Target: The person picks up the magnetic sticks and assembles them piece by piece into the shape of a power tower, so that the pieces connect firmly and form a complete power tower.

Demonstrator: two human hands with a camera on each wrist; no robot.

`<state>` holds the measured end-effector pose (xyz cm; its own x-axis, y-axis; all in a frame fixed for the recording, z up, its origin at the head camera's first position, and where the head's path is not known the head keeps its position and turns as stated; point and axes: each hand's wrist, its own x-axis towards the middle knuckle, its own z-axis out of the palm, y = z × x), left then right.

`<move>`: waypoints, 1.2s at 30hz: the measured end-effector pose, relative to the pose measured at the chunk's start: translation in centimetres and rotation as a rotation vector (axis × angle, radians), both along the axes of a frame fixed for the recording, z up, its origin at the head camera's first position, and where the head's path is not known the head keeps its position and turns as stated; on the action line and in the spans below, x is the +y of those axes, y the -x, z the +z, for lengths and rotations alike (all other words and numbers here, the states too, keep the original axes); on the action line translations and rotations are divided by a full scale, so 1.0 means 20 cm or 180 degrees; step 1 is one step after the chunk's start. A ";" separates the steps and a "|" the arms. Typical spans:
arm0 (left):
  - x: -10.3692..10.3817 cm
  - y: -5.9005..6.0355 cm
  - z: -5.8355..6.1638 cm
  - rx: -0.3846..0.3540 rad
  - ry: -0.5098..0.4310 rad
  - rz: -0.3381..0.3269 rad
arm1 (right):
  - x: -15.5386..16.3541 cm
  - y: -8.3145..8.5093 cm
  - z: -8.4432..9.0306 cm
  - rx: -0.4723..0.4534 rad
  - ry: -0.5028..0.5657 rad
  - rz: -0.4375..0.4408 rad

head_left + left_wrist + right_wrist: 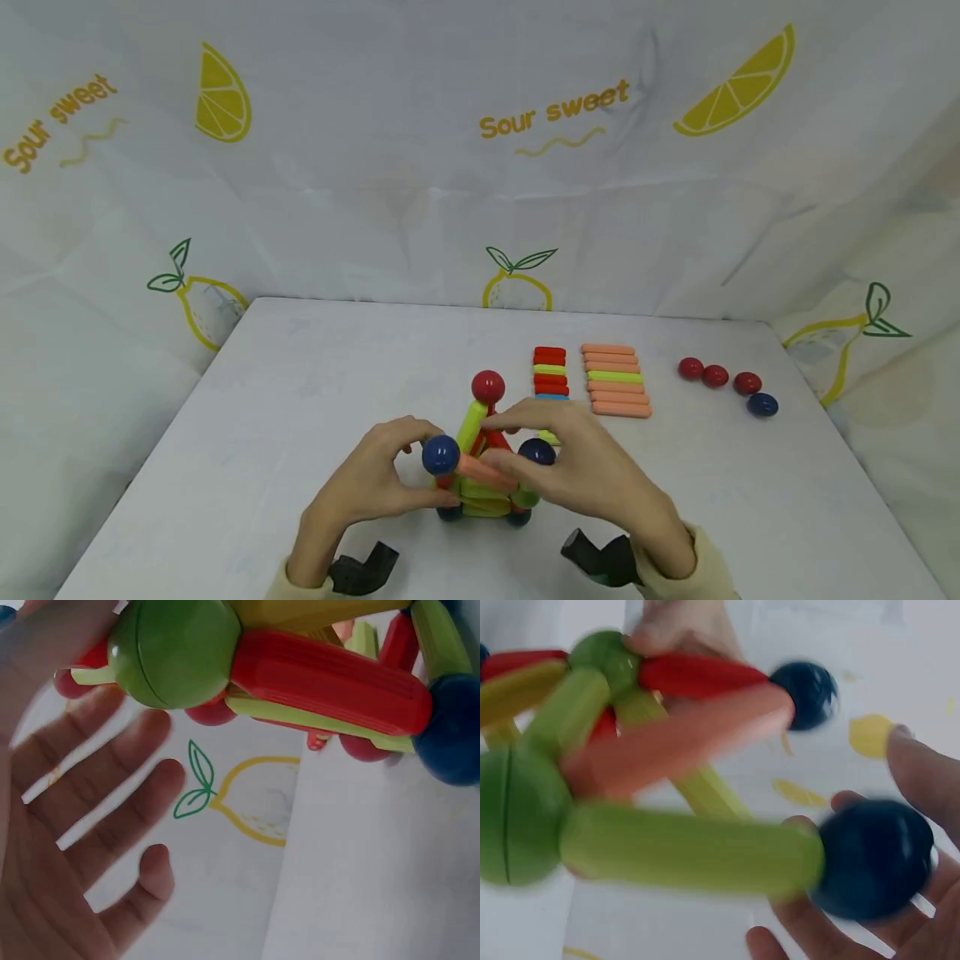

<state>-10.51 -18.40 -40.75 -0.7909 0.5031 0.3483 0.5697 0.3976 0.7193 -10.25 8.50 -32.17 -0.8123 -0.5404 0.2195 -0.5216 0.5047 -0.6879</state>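
In the head view a toy structure of coloured rods and balls stands between both hands, with a red ball point(488, 387) at its top. An orange rod point(486, 472) runs from a dark blue ball point(440, 455) toward its right side. My left hand point(367, 475) is at the left side, its thumb touching a green ball point(176, 652); the other fingers spread loosely below. My right hand point(585, 458) surrounds another dark blue ball point(874, 859), fingers behind it and thumb apart from it. Whether those fingers touch that ball I cannot tell.
Behind the structure lie short red rods point(551, 380) with a yellow-green and a blue one. Right of them is a row of orange rods point(611, 387) with one yellow-green rod. Red balls point(716, 376) and a blue ball point(762, 405) lie at the table's right.
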 end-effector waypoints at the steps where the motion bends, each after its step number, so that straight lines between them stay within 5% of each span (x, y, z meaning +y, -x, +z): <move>1: 0.00 0.00 0.00 -0.0077 0.0091 0.0034 | 0.03 0.00 0.01 0.0046 0.0008 -0.0173; 4: -0.02 0.00 0.01 -0.0225 0.0226 0.0227 | 0.12 0.04 0.01 0.0270 0.0068 -0.0637; 9: -0.06 0.02 0.01 -0.0063 0.0287 0.1056 | 0.30 0.16 -0.08 0.0532 -0.0107 -0.1209; 11: -0.07 0.02 0.00 -0.0078 0.0314 0.1222 | 0.37 0.21 -0.15 0.0488 -0.0296 -0.1338; 19: -0.04 -0.02 0.01 -0.1067 0.0663 0.0651 | 0.52 0.32 -0.46 -0.0233 -0.1245 -0.1523; 24: 0.06 -0.02 0.00 -0.1077 0.0664 0.0950 | 0.53 0.33 -0.54 -0.0243 -0.1462 -0.1459; 27: 0.07 -0.02 0.00 -0.1054 0.0583 0.0917 | 0.53 0.33 -0.56 -0.0168 -0.1495 -0.1445; 36: 0.02 -0.01 0.01 -0.1020 0.0336 -0.0368 | 0.50 0.32 -0.54 0.0000 -0.1347 -0.1365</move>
